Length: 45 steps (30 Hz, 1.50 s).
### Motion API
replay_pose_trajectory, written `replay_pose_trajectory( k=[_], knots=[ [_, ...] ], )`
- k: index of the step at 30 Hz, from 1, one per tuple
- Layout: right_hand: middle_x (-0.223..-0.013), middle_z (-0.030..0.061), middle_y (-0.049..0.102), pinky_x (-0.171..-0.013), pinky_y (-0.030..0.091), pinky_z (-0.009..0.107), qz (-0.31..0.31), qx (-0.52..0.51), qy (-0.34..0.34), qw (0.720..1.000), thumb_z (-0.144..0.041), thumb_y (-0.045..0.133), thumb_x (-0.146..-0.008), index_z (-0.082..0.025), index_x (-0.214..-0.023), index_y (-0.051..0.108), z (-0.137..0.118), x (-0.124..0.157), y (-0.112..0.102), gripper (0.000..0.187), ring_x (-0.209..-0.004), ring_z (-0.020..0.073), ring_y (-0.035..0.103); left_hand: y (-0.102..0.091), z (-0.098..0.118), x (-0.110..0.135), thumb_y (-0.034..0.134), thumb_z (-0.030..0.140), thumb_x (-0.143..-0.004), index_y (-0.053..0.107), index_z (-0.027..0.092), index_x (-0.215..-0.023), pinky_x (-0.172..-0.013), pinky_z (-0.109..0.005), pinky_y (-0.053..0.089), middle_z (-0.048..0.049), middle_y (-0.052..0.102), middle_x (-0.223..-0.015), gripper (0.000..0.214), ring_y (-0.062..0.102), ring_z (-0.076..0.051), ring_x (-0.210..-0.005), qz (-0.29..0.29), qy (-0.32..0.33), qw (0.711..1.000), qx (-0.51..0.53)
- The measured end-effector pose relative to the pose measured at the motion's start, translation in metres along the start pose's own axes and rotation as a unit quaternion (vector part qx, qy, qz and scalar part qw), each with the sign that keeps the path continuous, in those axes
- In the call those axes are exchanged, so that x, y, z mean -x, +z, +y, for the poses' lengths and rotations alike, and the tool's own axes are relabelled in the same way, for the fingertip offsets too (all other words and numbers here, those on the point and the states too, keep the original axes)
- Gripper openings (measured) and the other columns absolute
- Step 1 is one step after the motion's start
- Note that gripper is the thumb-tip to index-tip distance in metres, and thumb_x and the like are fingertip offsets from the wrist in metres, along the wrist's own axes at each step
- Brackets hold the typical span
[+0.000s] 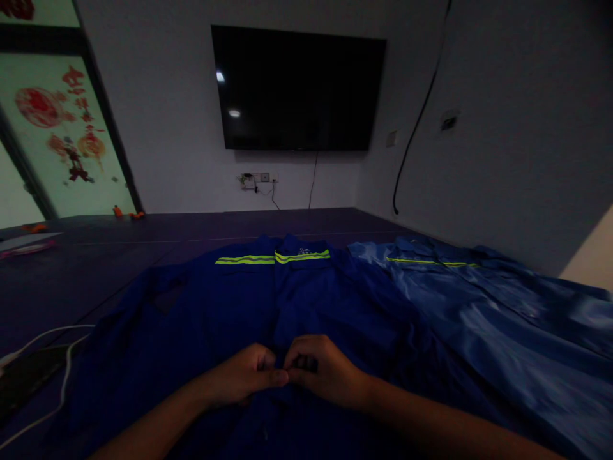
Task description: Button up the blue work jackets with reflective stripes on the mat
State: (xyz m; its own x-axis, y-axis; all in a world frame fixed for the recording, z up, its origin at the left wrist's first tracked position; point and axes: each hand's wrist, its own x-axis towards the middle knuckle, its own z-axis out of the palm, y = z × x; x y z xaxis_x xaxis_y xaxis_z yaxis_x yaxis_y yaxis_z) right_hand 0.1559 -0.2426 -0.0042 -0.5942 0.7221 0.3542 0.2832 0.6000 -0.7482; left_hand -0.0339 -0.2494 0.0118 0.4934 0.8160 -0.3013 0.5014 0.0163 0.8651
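A dark blue work jacket (201,319) with yellow-green reflective stripes lies spread flat on a dark surface in front of me. My left hand (246,377) and my right hand (320,374) meet at the jacket's front opening, near its lower middle. Both hands are closed in a pinch on the fabric of the front placket, fingertips touching each other. What sits between the fingers is too dark to make out beyond the cloth.
A second, lighter blue jacket (479,306) lies to the right, partly overlapping. A white cable (62,358) and a dark flat object lie at the left edge. A black TV (297,89) hangs on the far wall above a power outlet.
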Motion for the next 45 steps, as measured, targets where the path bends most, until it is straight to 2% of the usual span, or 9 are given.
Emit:
replay_pose_trajectory(
  k=[3,9,12,15,22,27,36,45],
  knots=[
    [-0.063,-0.0023,0.056,-0.048,0.038,0.016,0.002,-0.037,0.028,0.999,-0.025,0.065,-0.069,-0.016,-0.084,0.063,0.0,-0.001,0.001,0.017,-0.053,0.0073,0.05,0.0,0.002,0.0,0.057,0.063,-0.06,0.042,0.017,-0.063,-0.036,-0.019,0.022,0.0103,0.031,-0.045,0.048,0.028,-0.004,-0.036,-0.022,0.011,1.0,-0.008],
    [-0.066,-0.0026,0.057,-0.049,0.038,0.017,-0.034,-0.045,0.027,0.998,-0.035,0.066,-0.069,-0.02,-0.107,0.058,0.005,-0.001,0.001,0.042,-0.052,0.0067,0.049,-0.002,0.003,0.001,0.055,0.062,-0.064,0.041,0.017,-0.06,-0.035,-0.018,0.02,0.01,0.031,-0.042,0.047,0.028,-0.003,-0.035,-0.06,0.034,0.997,-0.022],
    [-0.063,-0.0012,0.058,-0.046,0.035,0.017,-0.059,-0.014,0.048,0.997,-0.043,0.063,-0.07,-0.016,-0.101,0.061,0.007,-0.001,-0.001,0.041,-0.05,0.0073,0.049,-0.004,0.001,0.001,0.055,0.062,-0.064,0.042,0.016,-0.061,-0.036,-0.018,0.019,0.0093,0.034,-0.043,0.048,0.029,-0.003,-0.036,-0.058,0.028,0.998,-0.023],
    [-0.062,-0.0002,0.059,-0.045,0.032,0.017,-0.059,0.036,0.058,0.996,-0.049,0.059,-0.071,-0.014,-0.09,0.063,0.005,0.0,-0.002,0.039,-0.051,0.0079,0.049,-0.005,-0.002,-0.001,0.054,0.063,-0.064,0.042,0.016,-0.06,-0.036,-0.018,0.018,0.0094,0.034,-0.042,0.049,0.028,-0.003,-0.035,-0.054,0.03,0.998,-0.018],
    [-0.063,0.0007,0.059,-0.046,0.029,0.018,-0.067,0.126,0.035,0.989,-0.049,0.05,-0.079,-0.014,-0.079,0.063,-0.001,0.0,-0.005,0.037,-0.052,0.008,0.049,-0.004,-0.002,0.0,0.052,0.064,-0.064,0.046,0.015,-0.063,-0.035,-0.018,0.018,0.0093,0.035,-0.039,0.049,0.031,-0.004,-0.034,-0.049,0.034,0.998,-0.01],
    [-0.061,0.0001,0.057,-0.047,0.029,0.018,-0.053,0.111,0.027,0.992,-0.042,0.048,-0.082,-0.014,-0.075,0.062,0.001,0.0,-0.003,0.032,-0.052,0.0076,0.047,-0.004,-0.002,-0.001,0.053,0.064,-0.065,0.048,0.015,-0.067,-0.035,-0.017,0.02,0.0107,0.032,-0.038,0.049,0.031,-0.004,-0.034,-0.041,0.03,0.999,0.009],
    [-0.057,-0.0025,0.053,-0.045,0.027,0.017,-0.038,0.077,0.035,0.996,-0.038,0.054,-0.078,-0.013,-0.071,0.061,0.005,0.0,-0.001,0.026,-0.049,0.0062,0.043,-0.006,-0.007,-0.005,0.055,0.058,-0.066,0.044,0.016,-0.063,-0.034,-0.017,0.02,0.0106,0.035,-0.038,0.044,0.031,-0.004,-0.032,-0.028,0.014,0.999,0.032],
    [-0.051,-0.0048,0.042,-0.042,0.024,0.017,-0.074,0.007,0.037,0.997,-0.041,0.049,-0.08,-0.012,-0.063,0.055,0.006,-0.002,-0.003,0.035,-0.046,0.0046,0.034,-0.005,-0.008,-0.006,0.056,0.057,-0.066,0.045,0.016,-0.063,-0.033,-0.018,0.019,0.0106,0.035,-0.039,0.042,0.03,-0.003,-0.032,-0.016,0.019,0.999,0.048]
  ],
)
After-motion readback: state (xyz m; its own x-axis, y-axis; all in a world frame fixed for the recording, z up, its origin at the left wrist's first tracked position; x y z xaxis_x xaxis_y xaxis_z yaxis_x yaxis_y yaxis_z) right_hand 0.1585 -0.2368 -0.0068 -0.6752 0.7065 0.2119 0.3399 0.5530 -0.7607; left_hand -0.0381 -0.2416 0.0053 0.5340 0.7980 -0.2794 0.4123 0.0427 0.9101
